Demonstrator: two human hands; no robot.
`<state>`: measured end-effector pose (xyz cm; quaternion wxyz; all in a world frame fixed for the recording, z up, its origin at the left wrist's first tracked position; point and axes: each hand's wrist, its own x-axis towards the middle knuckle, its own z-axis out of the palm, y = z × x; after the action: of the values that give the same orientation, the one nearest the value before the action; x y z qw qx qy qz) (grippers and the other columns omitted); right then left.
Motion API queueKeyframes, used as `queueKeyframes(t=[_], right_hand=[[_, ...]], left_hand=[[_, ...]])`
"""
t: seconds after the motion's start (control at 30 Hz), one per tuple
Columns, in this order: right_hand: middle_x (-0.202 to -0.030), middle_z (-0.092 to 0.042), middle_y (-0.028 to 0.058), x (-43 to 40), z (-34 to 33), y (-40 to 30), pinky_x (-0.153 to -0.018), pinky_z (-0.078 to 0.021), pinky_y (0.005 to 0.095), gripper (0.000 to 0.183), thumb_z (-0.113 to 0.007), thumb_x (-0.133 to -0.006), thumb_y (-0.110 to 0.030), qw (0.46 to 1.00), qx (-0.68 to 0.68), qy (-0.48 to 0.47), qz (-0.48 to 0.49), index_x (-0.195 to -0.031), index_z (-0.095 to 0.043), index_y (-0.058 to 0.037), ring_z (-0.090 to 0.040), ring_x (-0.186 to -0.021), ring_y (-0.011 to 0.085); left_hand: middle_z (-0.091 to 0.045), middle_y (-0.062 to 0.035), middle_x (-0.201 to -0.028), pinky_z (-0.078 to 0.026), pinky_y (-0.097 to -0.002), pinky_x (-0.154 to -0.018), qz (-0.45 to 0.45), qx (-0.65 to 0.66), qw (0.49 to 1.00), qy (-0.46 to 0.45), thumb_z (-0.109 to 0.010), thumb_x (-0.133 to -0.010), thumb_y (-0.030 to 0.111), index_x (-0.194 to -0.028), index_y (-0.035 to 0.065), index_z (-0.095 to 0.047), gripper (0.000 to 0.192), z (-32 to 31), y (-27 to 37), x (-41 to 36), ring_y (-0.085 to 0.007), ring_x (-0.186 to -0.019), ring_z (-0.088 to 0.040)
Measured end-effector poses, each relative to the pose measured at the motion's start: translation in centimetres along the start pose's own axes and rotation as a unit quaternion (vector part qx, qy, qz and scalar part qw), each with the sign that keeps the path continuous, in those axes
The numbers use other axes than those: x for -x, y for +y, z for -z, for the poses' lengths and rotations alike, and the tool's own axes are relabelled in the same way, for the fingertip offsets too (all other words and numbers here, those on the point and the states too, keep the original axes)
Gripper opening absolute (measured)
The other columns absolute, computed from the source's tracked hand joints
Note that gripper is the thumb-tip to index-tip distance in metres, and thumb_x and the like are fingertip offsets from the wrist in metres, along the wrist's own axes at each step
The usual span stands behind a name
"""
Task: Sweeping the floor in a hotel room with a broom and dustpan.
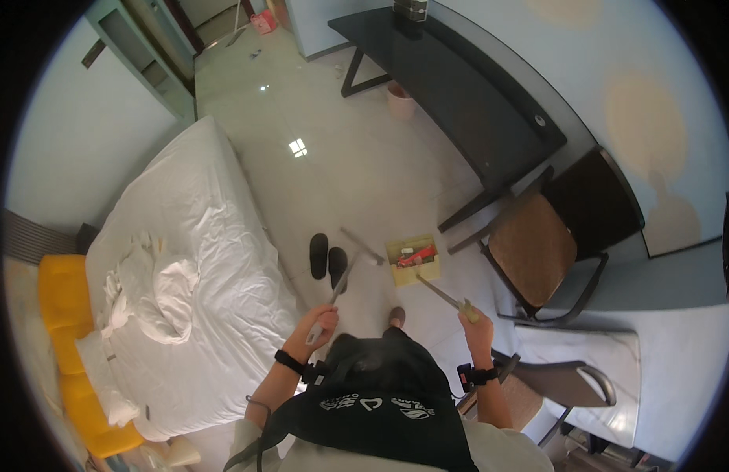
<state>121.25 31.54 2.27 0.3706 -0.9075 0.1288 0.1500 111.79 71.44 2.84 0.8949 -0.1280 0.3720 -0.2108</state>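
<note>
My left hand is closed around the grey handle of a broom. Its long narrow head lies at the floor just beyond a pair of black slippers. My right hand grips the upper end of a stick handle, where a yellowish piece shows at the fist. That handle runs down to a yellow box-shaped dustpan on the floor, right of the broom head and apart from it. Inside the dustpan lie a red item and small pale litter, too small to name.
A bed with rumpled white sheets flanks my left. To the right are a black desk, a wooden chair and a second chair. A pink bin stands under the desk. Small litter lies far off on the tiles.
</note>
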Motion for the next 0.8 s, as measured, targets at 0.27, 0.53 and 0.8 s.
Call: queueKeyframes(t=[0.27, 0.53, 0.8], right_hand=[[-0.082, -0.067, 0.0160, -15.1, -2.7, -12.8, -0.066, -0.0486, 0.0378, 0.036, -0.069, -0.079, -0.030, 0.994, 0.007, -0.057, 0.097, -0.108, -0.066, -0.0093, -0.064, -0.076, 0.0338], [-0.076, -0.065, 0.0160, -29.3, -10.5, -22.8, -0.064, -0.0472, 0.0352, 0.031, -0.068, -0.081, -0.026, 0.996, -0.021, -0.053, 0.072, -0.103, -0.066, -0.0041, -0.062, -0.067, 0.0256], [-0.069, -0.062, 0.0157, -40.8, -17.8, -36.5, -0.060, -0.0452, 0.0325, 0.030, -0.069, -0.081, -0.020, 0.994, -0.016, -0.004, 0.111, -0.101, -0.065, 0.0011, -0.057, -0.061, 0.0187]], left_hand=[[-0.039, 0.0021, -0.060, -0.036, -0.0185, -0.038, -0.138, -0.028, 0.990, -0.012, -0.042, -0.098, 0.013, -0.098, -0.0012, -0.050, 0.017, -6.4, 7.5, 0.5, -0.0062, -0.046, -0.038], [-0.039, 0.0044, -0.056, -0.029, -0.0169, -0.037, -0.203, -0.126, 0.964, 0.118, -0.050, -0.094, 0.011, -0.074, 0.0104, -0.042, 0.022, -15.0, 21.3, -3.5, -0.0046, -0.041, -0.034], [-0.038, 0.0038, -0.057, -0.028, -0.0180, -0.036, -0.195, -0.137, 0.960, 0.147, -0.049, -0.095, 0.011, -0.081, 0.0074, -0.046, 0.015, -26.2, 34.2, -6.2, -0.0051, -0.042, -0.034]])
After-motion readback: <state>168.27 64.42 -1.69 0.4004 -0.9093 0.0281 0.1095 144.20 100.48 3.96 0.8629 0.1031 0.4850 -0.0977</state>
